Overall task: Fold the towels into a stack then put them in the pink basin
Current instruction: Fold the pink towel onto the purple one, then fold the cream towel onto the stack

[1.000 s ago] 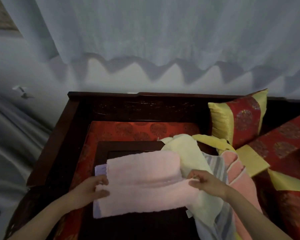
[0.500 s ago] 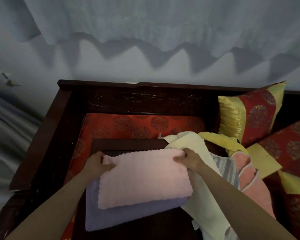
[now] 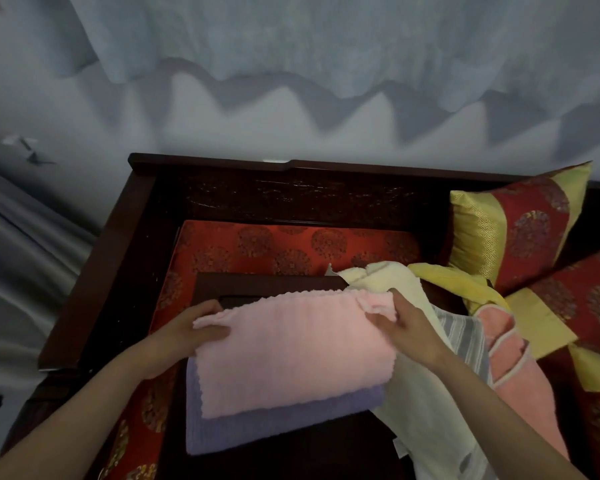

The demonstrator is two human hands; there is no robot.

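Observation:
A folded light pink towel (image 3: 291, 351) lies on top of a folded purple towel (image 3: 278, 424) on a dark wooden tray table (image 3: 257, 284). My left hand (image 3: 191, 329) pinches the pink towel's far left corner. My right hand (image 3: 404, 323) pinches its far right corner, which is bunched up. To the right lies a loose heap: a cream towel (image 3: 426, 403), a grey striped towel (image 3: 465, 337) and a salmon pink towel (image 3: 520, 382). No pink basin is in view.
The tray table stands on a red patterned cushion (image 3: 291, 247) inside a dark wooden bench frame (image 3: 125, 237). Red and yellow pillows (image 3: 520, 226) and a yellow cloth (image 3: 454, 282) lie at the right. A pale curtain (image 3: 326, 39) hangs behind.
The pink towel's near half was folded over toward the far edge. Both hands moved from its near side to its far corners, and the purple towel under it came into view.

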